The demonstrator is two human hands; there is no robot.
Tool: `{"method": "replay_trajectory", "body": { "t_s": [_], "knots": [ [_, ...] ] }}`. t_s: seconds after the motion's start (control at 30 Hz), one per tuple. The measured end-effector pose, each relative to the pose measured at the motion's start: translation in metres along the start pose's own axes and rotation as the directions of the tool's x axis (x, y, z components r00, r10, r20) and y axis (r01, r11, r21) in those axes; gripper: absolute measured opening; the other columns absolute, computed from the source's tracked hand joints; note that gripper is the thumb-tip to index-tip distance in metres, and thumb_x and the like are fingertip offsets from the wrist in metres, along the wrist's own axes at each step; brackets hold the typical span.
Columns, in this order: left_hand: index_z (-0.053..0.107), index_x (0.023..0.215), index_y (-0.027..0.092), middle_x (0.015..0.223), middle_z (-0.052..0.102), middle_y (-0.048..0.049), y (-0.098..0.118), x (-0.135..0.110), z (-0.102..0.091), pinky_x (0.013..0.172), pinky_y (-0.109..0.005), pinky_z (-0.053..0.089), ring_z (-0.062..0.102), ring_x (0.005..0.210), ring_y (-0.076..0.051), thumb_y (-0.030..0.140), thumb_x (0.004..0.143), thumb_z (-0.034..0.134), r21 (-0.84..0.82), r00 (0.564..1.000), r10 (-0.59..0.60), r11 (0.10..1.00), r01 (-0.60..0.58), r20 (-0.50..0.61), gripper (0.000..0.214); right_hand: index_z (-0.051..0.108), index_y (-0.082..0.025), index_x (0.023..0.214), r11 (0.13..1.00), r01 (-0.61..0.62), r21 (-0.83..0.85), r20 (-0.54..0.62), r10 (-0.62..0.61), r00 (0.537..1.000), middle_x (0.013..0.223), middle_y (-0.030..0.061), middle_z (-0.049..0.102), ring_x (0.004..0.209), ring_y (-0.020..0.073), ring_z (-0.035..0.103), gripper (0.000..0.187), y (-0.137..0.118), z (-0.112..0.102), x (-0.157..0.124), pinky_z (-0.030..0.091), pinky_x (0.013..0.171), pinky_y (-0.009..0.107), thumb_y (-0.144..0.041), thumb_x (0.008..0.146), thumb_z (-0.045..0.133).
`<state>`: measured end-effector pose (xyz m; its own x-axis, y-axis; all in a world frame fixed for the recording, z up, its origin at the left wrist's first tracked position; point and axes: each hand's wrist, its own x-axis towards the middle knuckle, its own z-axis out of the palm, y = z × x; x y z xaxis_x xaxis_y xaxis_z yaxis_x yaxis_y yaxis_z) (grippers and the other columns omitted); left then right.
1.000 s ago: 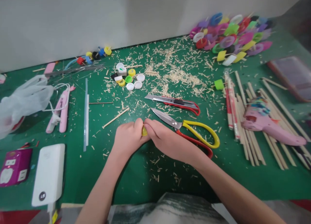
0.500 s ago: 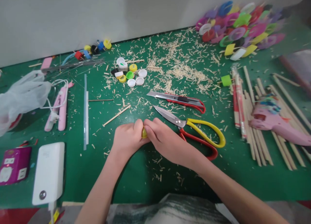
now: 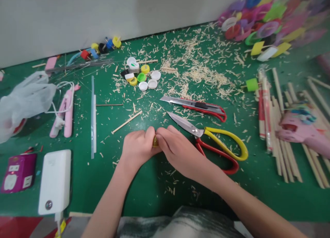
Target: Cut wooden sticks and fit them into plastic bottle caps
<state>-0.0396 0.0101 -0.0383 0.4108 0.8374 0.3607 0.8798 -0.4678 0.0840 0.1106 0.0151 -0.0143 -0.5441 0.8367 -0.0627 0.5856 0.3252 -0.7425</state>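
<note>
My left hand (image 3: 138, 145) and my right hand (image 3: 175, 147) meet near the front middle of the table, both closed on a small yellow cap (image 3: 155, 141). Only a sliver of the cap shows between the thumbs; the fingers hide the rest. Just right of my right hand lie scissors (image 3: 189, 125) with one yellow and one red handle. Beyond them is a red-handled utility knife (image 3: 196, 105), blade to the left. A thin wooden stick (image 3: 127, 122) rests ahead of my left hand. Farther back sits a cluster of loose bottle caps (image 3: 145, 69), white, yellow, green and black.
Wood shavings (image 3: 206, 74) cover the back middle. Colourful capped pieces (image 3: 268, 28) are heaped at the back right. Wooden sticks (image 3: 286, 155) and a pink glue gun (image 3: 296, 126) lie right. To the left are a white power bank (image 3: 55, 181), a purple box (image 3: 19, 172) and a plastic bag (image 3: 28, 93).
The view has shifted slightly, so most things on the table appear farther right. Both hands keep their closed hold on the yellow cap, with little change in pose.
</note>
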Motion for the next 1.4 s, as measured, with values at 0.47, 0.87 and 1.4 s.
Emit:
{"method": "replay_trajectory", "body": {
  "t_s": [0.47,0.87,1.4],
  "knots": [
    [0.041,0.087,0.022,0.075,0.048,0.0012,-0.013,-0.009,-0.016,0.064,-0.028,0.038,0.046,0.066,-0.013,0.041,0.093,0.03,-0.704,0.881,-0.307,0.531,0.472,0.359,0.022,0.052,-0.019,0.096,0.978,0.024,0.209,-0.049,-0.014,0.999,0.087,0.0051,0.058,0.085,0.0178,0.052,0.013,-0.001,-0.003,0.001,0.044,0.074,0.031,-0.025,0.096,0.04],
    [0.053,0.109,0.025,0.106,0.055,-0.0028,-0.016,0.001,-0.037,0.088,-0.029,0.042,0.051,0.1,-0.016,0.037,0.093,0.043,-0.689,0.881,-0.213,0.556,0.465,0.423,0.022,0.052,-0.02,0.083,0.983,0.08,0.163,-0.053,-0.072,0.996,0.083,0.004,0.058,0.08,0.016,0.049,0.022,0.008,-0.019,0.002,0.041,0.076,0.03,-0.025,0.097,0.037],
    [0.052,0.077,0.016,0.072,0.053,-0.0053,-0.003,-0.001,-0.018,0.063,-0.034,0.035,0.044,0.071,-0.02,0.049,0.095,0.022,-0.077,0.952,0.032,0.997,-0.009,0.304,0.049,0.041,-0.021,0.075,0.991,-0.133,-0.008,0.088,0.133,0.987,0.069,0.0008,0.052,0.061,0.0129,0.048,0.022,-0.005,-0.01,0.006,0.034,0.059,0.026,-0.024,0.096,0.033]
  ]
}}
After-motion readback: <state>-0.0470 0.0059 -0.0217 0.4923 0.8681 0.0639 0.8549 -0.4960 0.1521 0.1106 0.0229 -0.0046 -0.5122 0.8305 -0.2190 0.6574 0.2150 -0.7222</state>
